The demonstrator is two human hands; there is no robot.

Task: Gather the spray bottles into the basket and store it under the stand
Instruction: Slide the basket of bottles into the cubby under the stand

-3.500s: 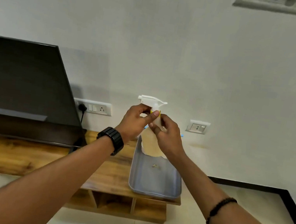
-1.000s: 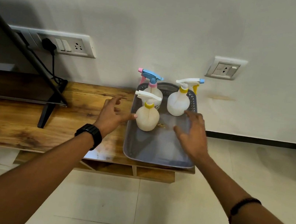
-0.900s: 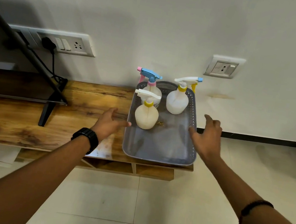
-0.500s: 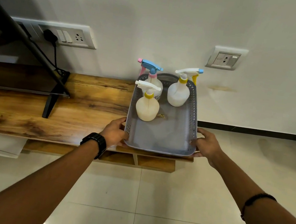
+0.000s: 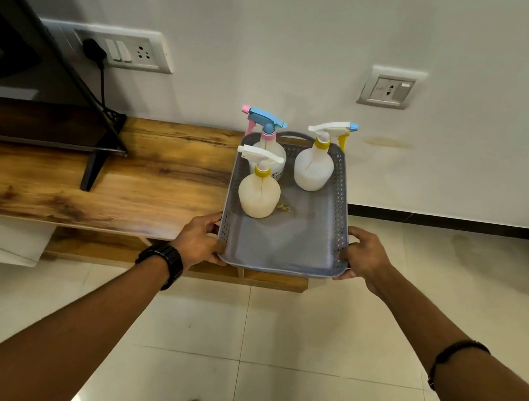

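While both hands hold it | grey perforated basket [image 5: 344, 192] | three bottles upright

A home living room.
Left of the hands, a television [image 5: 18, 64] stands on a wooden surface [image 5: 155, 183]; wall sockets [image 5: 131, 49] above, tiled floor [image 5: 266, 356] below.

spray bottles [image 5: 259, 191]: 3 | basket [image 5: 341, 212]: 1 | wall sockets [image 5: 390, 88]: 2 | hands [image 5: 197, 241]: 2

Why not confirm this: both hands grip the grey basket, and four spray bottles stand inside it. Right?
Not quite. The head view shows both hands, left hand and right hand, gripping the grey basket, but three spray bottles stand inside it, not four.
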